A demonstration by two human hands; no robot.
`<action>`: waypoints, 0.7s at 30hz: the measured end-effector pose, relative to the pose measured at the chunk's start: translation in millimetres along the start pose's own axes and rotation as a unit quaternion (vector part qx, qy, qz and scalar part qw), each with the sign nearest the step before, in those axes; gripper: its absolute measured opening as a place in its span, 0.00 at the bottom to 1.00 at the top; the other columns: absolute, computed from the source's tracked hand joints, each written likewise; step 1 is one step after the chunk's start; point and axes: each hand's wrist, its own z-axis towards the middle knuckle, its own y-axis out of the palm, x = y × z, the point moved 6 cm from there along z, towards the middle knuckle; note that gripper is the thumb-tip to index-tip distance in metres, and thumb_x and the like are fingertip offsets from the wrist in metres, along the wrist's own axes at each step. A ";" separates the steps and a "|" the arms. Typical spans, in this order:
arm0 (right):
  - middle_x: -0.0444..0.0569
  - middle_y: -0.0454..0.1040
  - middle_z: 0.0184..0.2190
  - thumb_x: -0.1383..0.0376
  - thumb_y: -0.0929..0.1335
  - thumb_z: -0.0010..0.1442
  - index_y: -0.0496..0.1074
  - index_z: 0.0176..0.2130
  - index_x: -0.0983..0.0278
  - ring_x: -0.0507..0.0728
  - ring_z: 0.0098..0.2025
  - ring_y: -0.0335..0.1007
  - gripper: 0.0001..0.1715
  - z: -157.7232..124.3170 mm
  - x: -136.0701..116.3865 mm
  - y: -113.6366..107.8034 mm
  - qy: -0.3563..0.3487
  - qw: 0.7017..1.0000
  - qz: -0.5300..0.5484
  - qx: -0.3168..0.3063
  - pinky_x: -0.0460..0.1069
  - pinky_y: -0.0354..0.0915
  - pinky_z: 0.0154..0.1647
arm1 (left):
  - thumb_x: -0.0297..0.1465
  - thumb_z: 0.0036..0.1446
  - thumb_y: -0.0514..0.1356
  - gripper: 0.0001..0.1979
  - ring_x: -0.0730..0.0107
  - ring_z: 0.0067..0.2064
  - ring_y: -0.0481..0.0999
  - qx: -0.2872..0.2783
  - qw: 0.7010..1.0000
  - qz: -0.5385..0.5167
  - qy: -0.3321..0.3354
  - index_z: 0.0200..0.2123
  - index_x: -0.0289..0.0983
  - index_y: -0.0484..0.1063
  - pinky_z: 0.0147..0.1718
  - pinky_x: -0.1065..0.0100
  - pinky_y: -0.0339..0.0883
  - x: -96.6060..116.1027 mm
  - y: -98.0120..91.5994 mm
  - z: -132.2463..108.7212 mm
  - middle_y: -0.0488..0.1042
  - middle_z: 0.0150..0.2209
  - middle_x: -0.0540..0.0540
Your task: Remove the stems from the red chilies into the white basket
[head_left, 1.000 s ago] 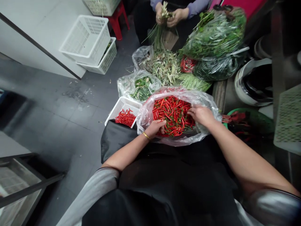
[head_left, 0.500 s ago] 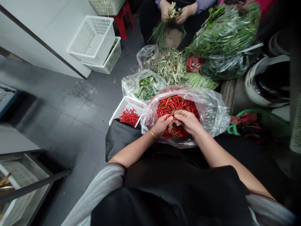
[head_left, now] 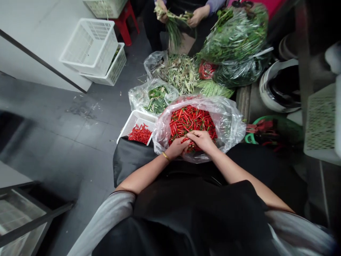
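Observation:
A clear plastic bag (head_left: 229, 121) full of red chillies (head_left: 190, 119) sits just beyond my knees. Both my hands are inside its mouth, close together at the near edge of the heap. My left hand (head_left: 177, 146), with a gold bangle at the wrist, has its fingers curled on a red chilli. My right hand (head_left: 201, 139) is closed beside it, fingertips meeting the left hand's on the same chilli. A small white basket (head_left: 133, 122) to the left of the bag holds a few red chillies (head_left: 140, 133).
Beyond the bag lie open bags of green leaves (head_left: 157, 97), pale trimmings (head_left: 181, 73) and big bags of herbs (head_left: 234, 35). Another person's hands (head_left: 197, 16) hold a bunch of stalks at the top. Stacked white baskets (head_left: 90, 46) stand left; a helmet (head_left: 282, 85) and white crate (head_left: 321, 121) right.
My right hand has come from the far right of the chilli heap over to my left hand, and both now pinch together at the near edge. The other person's hands have spread apart.

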 end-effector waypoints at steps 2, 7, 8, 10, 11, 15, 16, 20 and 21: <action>0.51 0.77 0.30 0.55 0.61 0.64 0.76 0.30 0.64 0.56 0.33 0.73 0.22 -5.6 -4.4 7.3 -0.027 0.991 -0.129 0.021 0.48 0.63 0.34 | 0.38 0.58 0.57 0.15 0.83 0.14 0.58 -0.001 0.998 0.012 -0.057 0.26 0.36 0.58 0.15 0.76 0.52 -7.9 0.2 0.0 0.60 0.15 0.57; 0.56 0.74 0.38 0.58 0.59 0.67 0.76 0.42 0.65 0.57 0.33 0.72 0.20 -5.5 4.3 -4.0 -0.023 0.891 -0.454 -0.020 0.48 0.57 0.27 | 0.35 0.57 0.58 0.15 0.85 0.13 0.49 0.010 0.992 -0.016 -0.124 0.26 0.38 0.55 0.14 0.76 0.43 -13.6 3.6 -1.5 0.52 0.13 0.61; 0.57 0.73 0.42 0.57 0.61 0.66 0.74 0.48 0.63 0.57 0.34 0.72 0.20 -3.5 9.3 -14.4 -0.011 0.877 -0.480 -0.019 0.48 0.56 0.27 | 0.37 0.57 0.59 0.15 0.85 0.13 0.49 0.008 0.993 -0.026 -0.111 0.26 0.38 0.55 0.14 0.76 0.42 -11.3 2.7 -1.1 0.51 0.14 0.61; 0.59 0.71 0.46 0.55 0.64 0.63 0.70 0.54 0.61 0.58 0.34 0.72 0.23 1.3 22.3 -35.3 0.027 0.853 -0.521 -0.025 0.48 0.57 0.27 | 0.40 0.53 0.62 0.17 0.85 0.14 0.48 0.010 0.996 -0.033 -0.083 0.27 0.38 0.57 0.14 0.76 0.41 -7.2 -2.4 0.2 0.51 0.14 0.61; 0.59 0.71 0.46 0.56 0.65 0.62 0.70 0.54 0.61 0.59 0.34 0.72 0.23 3.8 29.8 -43.9 0.049 0.843 -0.534 -0.037 0.48 0.58 0.28 | 0.41 0.49 0.65 0.19 0.86 0.14 0.49 0.019 0.997 -0.024 -0.068 0.26 0.37 0.58 0.15 0.76 0.41 -5.8 -6.4 1.1 0.52 0.15 0.60; 0.58 0.75 0.39 0.61 0.61 0.65 0.76 0.41 0.66 0.60 0.35 0.72 0.18 16.5 41.3 -65.1 0.074 0.857 -0.508 -0.034 0.51 0.61 0.32 | 0.43 0.43 0.69 0.22 0.85 0.15 0.53 0.071 0.997 0.033 -0.012 0.24 0.37 0.59 0.16 0.75 0.44 -1.4 -22.5 3.8 0.56 0.14 0.59; 0.57 0.76 0.38 0.61 0.61 0.64 0.76 0.38 0.66 0.61 0.36 0.72 0.17 19.9 37.4 -68.6 0.061 0.877 -0.477 -0.009 0.51 0.62 0.33 | 0.44 0.44 0.68 0.22 0.84 0.15 0.54 0.077 0.997 0.033 -0.002 0.24 0.37 0.59 0.16 0.75 0.44 -0.2 -24.7 4.2 0.56 0.14 0.59; 0.50 0.75 0.25 0.56 0.65 0.59 0.74 0.30 0.63 0.57 0.27 0.70 0.15 26.2 21.3 -70.1 0.058 0.972 -0.225 0.032 0.50 0.63 0.30 | 0.43 0.47 0.66 0.20 0.82 0.17 0.58 0.105 0.993 0.006 0.061 0.25 0.37 0.59 0.19 0.74 0.51 13.9 -34.0 6.9 0.59 0.14 0.58; 0.48 0.73 0.21 0.53 0.66 0.57 0.73 0.28 0.63 0.55 0.23 0.68 0.16 26.2 20.0 -65.2 0.082 0.986 -0.146 0.012 0.49 0.63 0.27 | 0.42 0.48 0.65 0.19 0.82 0.18 0.59 0.121 0.989 0.005 0.083 0.25 0.36 0.60 0.21 0.74 0.53 19.3 -37.5 8.1 0.60 0.15 0.57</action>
